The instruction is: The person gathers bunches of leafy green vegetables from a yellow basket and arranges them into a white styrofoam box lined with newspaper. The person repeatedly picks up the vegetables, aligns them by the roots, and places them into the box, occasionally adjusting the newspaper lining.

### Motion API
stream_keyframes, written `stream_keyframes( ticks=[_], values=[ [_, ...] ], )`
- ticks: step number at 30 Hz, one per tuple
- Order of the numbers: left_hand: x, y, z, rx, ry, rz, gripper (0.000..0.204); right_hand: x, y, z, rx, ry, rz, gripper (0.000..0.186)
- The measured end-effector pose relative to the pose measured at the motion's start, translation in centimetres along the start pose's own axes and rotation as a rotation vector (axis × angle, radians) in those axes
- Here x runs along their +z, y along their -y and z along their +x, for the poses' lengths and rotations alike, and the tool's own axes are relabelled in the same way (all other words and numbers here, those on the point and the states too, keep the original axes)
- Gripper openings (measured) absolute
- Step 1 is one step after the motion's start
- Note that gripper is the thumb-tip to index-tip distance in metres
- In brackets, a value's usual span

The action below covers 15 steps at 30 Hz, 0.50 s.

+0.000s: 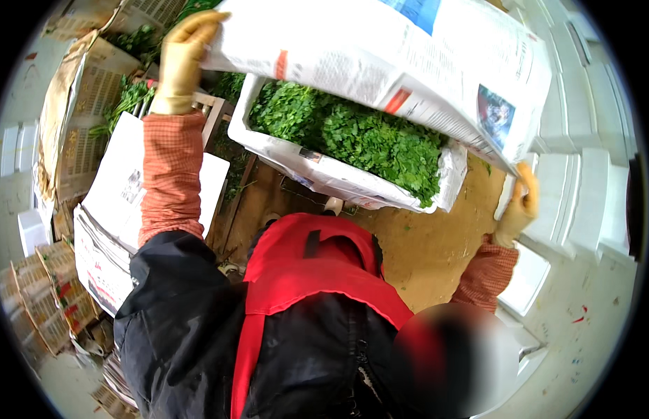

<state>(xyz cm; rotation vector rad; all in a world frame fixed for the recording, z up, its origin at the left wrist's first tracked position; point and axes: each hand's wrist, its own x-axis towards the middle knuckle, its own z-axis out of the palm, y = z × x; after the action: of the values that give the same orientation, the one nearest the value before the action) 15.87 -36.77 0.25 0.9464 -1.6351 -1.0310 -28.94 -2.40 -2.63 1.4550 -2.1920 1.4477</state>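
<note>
A wide newspaper sheet (324, 49) is stretched above a white foam box (242, 115), hiding the box's far side. My left hand (185, 59), in a yellowish rubber glove, pinches the sheet's left corner. Low on the right, my gloved right hand (520, 206) grips the opposite corner. Bunches of leafy green herbs (387, 143), which look like coriander, fill the box. More newspaper lines the box and folds over its near wall.
A stack of newspapers (104, 258) lies to my left, near loose greens (129, 98) and slatted crates (94, 87). White foam boxes (583, 202) are piled along the right. Brown flooring (422, 244) shows between the box and my red apron (303, 251).
</note>
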Motion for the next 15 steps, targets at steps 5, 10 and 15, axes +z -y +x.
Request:
stream_keyframes(
  ticks=[5,10,15],
  values=[
    [2.2,9.8,-4.6,-0.323,0.045,-0.192,0.016,4.0,-6.9,-5.8,-0.088,0.242,-0.093,0.027],
    [0.9,17.5,-8.6,-0.499,0.087,0.036,0.021,5.1,-8.1,-10.1,-0.191,0.434,-0.204,0.028],
    [-0.9,17.6,-9.9,-0.623,-0.044,-0.112,0.018,4.8,-7.2,-12.3,-0.169,0.54,-0.23,0.027]
  ],
)
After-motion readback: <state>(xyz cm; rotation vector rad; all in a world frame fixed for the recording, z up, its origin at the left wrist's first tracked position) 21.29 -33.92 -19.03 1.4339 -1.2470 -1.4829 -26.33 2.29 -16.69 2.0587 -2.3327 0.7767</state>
